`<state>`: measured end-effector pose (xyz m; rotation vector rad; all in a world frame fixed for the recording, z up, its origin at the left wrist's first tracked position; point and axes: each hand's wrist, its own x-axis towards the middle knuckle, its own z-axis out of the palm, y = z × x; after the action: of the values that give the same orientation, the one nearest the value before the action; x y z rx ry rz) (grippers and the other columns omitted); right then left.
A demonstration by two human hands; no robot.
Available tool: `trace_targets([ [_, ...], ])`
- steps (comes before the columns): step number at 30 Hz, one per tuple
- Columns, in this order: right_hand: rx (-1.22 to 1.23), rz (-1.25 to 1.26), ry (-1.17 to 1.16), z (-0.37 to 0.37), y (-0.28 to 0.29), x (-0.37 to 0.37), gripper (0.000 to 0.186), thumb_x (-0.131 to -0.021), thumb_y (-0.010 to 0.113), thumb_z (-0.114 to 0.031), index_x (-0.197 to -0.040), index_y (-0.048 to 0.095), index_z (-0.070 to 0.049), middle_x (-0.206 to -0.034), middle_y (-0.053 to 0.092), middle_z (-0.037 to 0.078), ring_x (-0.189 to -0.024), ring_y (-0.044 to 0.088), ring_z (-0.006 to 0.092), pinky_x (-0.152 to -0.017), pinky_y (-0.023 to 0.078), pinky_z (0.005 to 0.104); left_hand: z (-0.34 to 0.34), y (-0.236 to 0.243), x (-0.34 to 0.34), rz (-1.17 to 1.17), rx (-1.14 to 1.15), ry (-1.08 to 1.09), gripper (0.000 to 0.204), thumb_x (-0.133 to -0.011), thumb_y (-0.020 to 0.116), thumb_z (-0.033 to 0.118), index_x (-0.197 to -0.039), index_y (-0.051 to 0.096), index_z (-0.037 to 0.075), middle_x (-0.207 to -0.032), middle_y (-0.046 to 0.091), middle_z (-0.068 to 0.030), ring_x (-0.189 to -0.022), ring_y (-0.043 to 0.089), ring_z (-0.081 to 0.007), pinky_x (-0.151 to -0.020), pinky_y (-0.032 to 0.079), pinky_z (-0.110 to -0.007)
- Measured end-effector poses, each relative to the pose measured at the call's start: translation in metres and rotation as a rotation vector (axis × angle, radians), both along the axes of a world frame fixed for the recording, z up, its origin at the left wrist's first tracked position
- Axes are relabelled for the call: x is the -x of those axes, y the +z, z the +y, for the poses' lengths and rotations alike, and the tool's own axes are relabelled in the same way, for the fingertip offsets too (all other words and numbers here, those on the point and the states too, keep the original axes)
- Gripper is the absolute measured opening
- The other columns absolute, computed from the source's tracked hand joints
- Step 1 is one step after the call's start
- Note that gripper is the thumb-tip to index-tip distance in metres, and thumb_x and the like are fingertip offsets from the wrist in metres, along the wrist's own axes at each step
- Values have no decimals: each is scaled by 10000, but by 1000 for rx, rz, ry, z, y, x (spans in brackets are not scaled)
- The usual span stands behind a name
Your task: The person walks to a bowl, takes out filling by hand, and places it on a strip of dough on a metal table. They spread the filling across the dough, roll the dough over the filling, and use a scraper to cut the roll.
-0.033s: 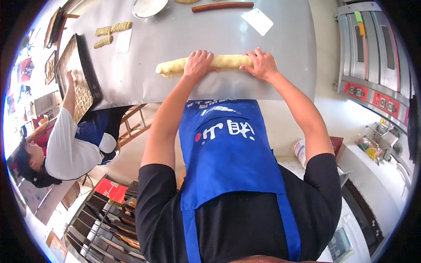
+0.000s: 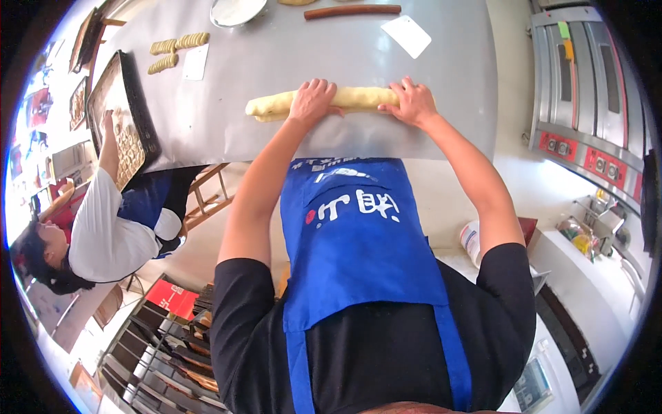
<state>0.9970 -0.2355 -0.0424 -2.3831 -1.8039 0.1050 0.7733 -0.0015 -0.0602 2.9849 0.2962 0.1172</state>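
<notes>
A thick, pale yellow roll of dough [image 2: 362,97] lies lengthwise across the metal work table [image 2: 227,117], near its front edge. My left hand [image 2: 314,101] curls over the roll left of its middle, thumb pointing right along the near side. At the right end, my right hand [image 2: 412,102] wraps over the dough, its thumb pointing left and its fingers on the far side. The roll's left end sticks out past my left hand and shows a seam or fold. My palms hide the dough beneath them.
A metal bowl [image 2: 238,10], a wooden rolling pin [image 2: 352,12] and a white scraper [image 2: 407,36] lie at the back. Sliced dough rows [image 2: 179,43] sit beside another white scraper [image 2: 196,63]. Left, a co-worker [image 2: 114,234] reaches over a dark-rimmed tray [image 2: 141,103]. A steel oven [image 2: 586,90] stands right.
</notes>
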Motion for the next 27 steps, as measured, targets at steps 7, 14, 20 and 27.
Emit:
trace_targets([
  [7, 47, 17, -57, 31, 10, 14, 790, -887, 647, -791, -1168, 728, -57, -1119, 694, 204, -1058, 696, 383, -858, 575, 506, 41, -2, 31, 25, -45, 36, 789, -737, 775, 693, -1227, 630, 91, -1092, 661, -93, -1103, 642, -283, -945, 512, -442],
  [14, 93, 167, -142, 101, -2, 48, 767, -957, 592, -753, -1261, 692, -55, -1175, 703, 181, -1109, 682, 401, -901, 559, 514, 80, 23, 41, 184, 106, -24, 1043, -661, 829, 725, -1456, 586, 95, -1211, 669, -115, -1174, 635, -303, -961, 512, -453],
  [20, -181, -103, 126, 138, -27, 89, 787, -986, 553, -739, -1378, 664, -66, -1288, 692, 196, -1234, 649, 399, -1038, 499, 504, 81, -3, 53, 109, -14, -41, 1218, -651, 851, 702, -1619, 405, 113, -1548, 554, -141, -1472, 489, -373, -1174, 433, -496],
  [27, -27, 99, 161, 150, -11, 103, 821, -958, 640, -671, -1504, 544, -64, -1351, 646, 177, -1304, 599, 382, -1075, 490, 488, 119, 15, 89, 163, 154, -21, 842, -779, 826, 584, -1445, 566, 138, -1340, 649, -107, -1311, 586, -326, -1076, 481, -470],
])
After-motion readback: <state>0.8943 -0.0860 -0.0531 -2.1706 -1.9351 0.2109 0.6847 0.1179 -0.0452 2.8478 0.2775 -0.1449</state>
